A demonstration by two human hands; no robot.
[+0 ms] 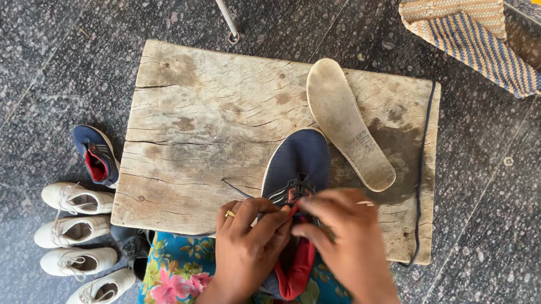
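Speckled dark stone floor point(28, 68) all round, with a low cracked wooden surface point(203, 128) set on it. A navy shoe point(300, 163) with red lining lies at the near edge, toe pointing away. A worn insole point(349, 122) lies just beside its toe. The left hand point(247, 240) has its grip pinched shut on a dark lace point(237, 189) at the eyelets. The right hand point(347, 233) grip is clenched on the shoe's tongue area. Pale shoes point(72, 230) are lined up on the floor at the left, and a woven mat point(474, 32) lies at the far right.
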